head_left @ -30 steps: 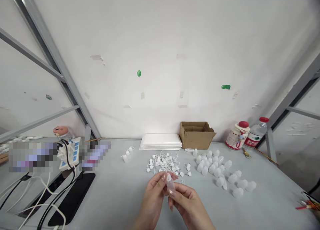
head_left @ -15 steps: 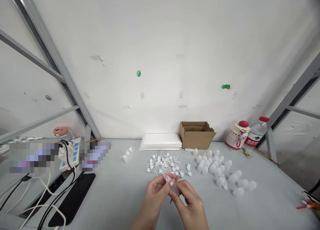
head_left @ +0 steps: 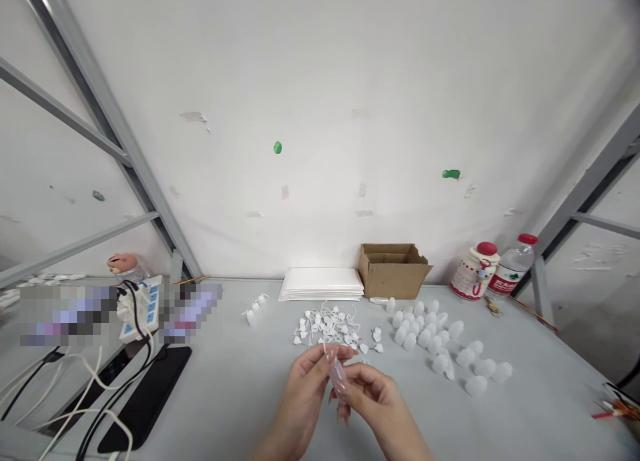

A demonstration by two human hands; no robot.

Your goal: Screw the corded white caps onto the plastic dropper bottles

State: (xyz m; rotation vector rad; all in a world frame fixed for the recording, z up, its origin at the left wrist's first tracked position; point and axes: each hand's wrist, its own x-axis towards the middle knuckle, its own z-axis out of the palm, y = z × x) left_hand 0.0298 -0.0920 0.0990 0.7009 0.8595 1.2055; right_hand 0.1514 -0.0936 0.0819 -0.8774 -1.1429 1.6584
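Note:
Near the front middle of the table, my left hand [head_left: 306, 389] and my right hand [head_left: 381, 399] meet around a small translucent white capsule-like piece [head_left: 338, 377]. Left fingers pinch its upper end, where a thin white strap shows. The right thumb and fingers close on its lower body. Just beyond my hands lies a pile of small white caps with thin straps [head_left: 327, 324]. Many frosted, thimble-shaped cups [head_left: 425, 334] are spread to the right. On the left, a short row of joined pieces [head_left: 255, 309] with straps rests by itself.
At the back are a stack of white padded envelopes [head_left: 321, 282] and an open cardboard box [head_left: 393, 275]. A decorated jar [head_left: 473, 273] and a water bottle [head_left: 513, 267] stand back right. Cables, a power strip [head_left: 145, 307] and a black phone-like slab [head_left: 150, 394] occupy the left.
The translucent piece has turned more upright and shows more between my hands. My right hand has shifted its grip to the lower part; my left fingers have moved slightly up and left.

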